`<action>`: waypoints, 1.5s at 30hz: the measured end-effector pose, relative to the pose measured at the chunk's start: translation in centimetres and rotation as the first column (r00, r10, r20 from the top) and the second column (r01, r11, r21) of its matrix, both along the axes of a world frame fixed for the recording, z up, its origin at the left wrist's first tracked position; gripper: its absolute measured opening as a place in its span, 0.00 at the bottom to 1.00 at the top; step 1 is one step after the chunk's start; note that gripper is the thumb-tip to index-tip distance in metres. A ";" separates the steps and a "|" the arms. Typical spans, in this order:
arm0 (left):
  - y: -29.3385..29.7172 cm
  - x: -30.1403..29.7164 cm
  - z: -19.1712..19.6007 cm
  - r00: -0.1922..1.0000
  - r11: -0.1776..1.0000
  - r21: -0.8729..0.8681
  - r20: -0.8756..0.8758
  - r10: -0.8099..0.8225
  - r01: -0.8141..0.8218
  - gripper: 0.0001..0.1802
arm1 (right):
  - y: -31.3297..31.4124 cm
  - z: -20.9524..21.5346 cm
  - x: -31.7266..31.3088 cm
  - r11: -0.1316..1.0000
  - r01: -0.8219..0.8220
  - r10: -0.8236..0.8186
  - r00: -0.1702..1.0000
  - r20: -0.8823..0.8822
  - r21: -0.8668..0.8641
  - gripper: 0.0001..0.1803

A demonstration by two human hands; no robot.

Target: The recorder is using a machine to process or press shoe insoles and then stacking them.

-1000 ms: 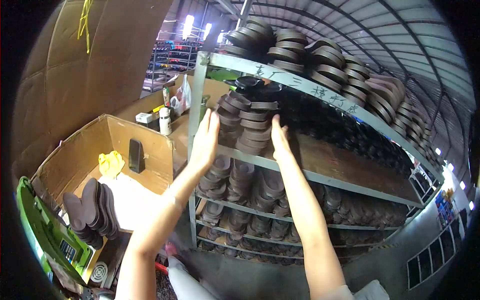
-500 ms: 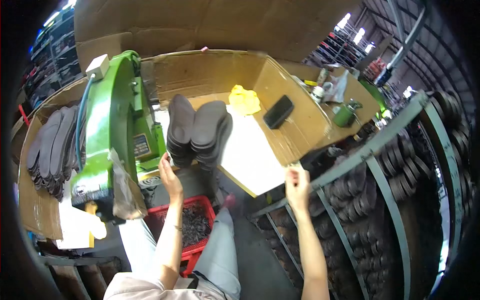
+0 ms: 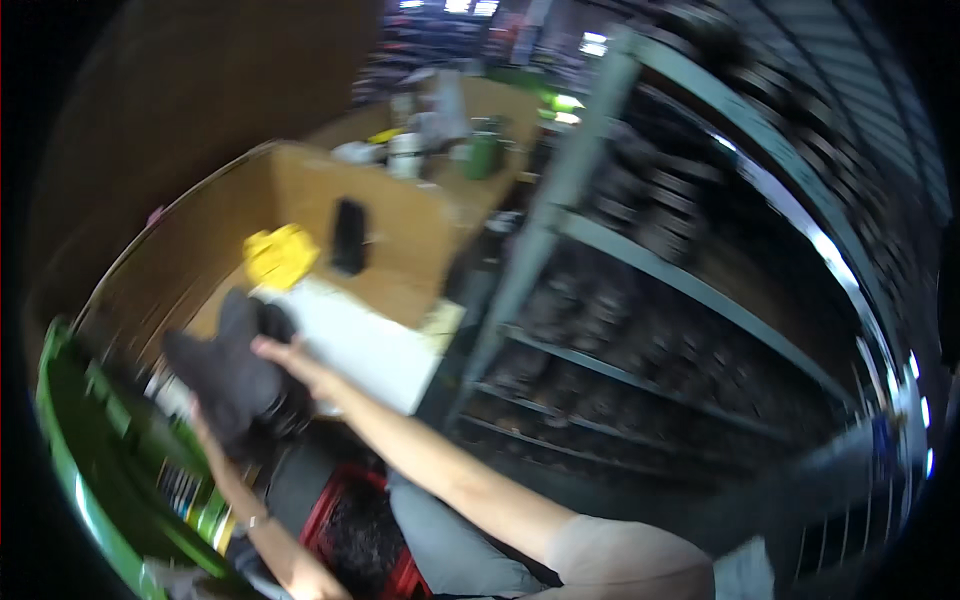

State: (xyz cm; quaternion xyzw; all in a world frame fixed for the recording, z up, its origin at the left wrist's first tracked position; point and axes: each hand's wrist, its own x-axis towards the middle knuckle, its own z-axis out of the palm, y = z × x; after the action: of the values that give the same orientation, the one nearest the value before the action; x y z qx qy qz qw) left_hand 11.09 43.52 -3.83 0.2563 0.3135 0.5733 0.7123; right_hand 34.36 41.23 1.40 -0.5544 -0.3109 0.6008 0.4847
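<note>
Two stacks of dark grey-brown shoe soles (image 3: 232, 365) stand side by side at the left end of the white board (image 3: 350, 335). My left hand (image 3: 204, 428) presses against the near left side of the stacks, its fingers partly hidden by them. From the right, my right hand (image 3: 296, 364) reaches across and grips the right-hand stack, fingers lying along its side. The soles are held between both hands. Motion blurs the soles and fingers.
A green machine (image 3: 90, 470) stands at the lower left. Beyond the board are a yellow cloth or bag (image 3: 280, 256) and a dark phone (image 3: 348, 237) by the cardboard wall (image 3: 400, 260). A metal rack (image 3: 590, 150) of soles rises at right. A red basket (image 3: 400, 575) of dark scraps sits below.
The view has swung to the right. My right hand has left the board's right corner and come over to the soles; my left hand has moved from beside the soles onto them.
</note>
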 end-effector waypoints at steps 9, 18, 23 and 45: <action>-13.5 6.4 -1.9 0.958 0.970 -0.041 -0.153 -0.244 0.241 0.47 | -20.2 -1.6 5.2 0.965 0.259 -0.256 0.963 0.085 -0.029 0.75; -28.9 12.1 0.7 0.752 0.749 0.238 0.100 -0.652 0.618 0.54 | -38.8 2.9 8.5 0.913 0.355 -0.377 0.923 0.078 0.203 0.70; -30.7 19.7 9.3 0.539 0.418 0.496 -0.125 -0.833 0.761 0.59 | -48.9 9.9 10.8 0.591 0.536 -0.684 0.729 0.022 0.603 0.64; -29.9 58.6 34.1 0.201 0.154 0.320 -0.120 -0.972 0.935 0.52 | -47.1 28.9 42.9 0.570 0.670 -0.616 0.731 -0.293 0.475 0.35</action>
State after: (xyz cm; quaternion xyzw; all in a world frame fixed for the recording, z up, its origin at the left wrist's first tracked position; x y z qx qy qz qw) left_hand 69.66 13.63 30.23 0.4754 -0.0585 0.0517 0.8763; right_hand 77.26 -5.91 30.26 -0.4358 -0.2235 0.2923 0.8214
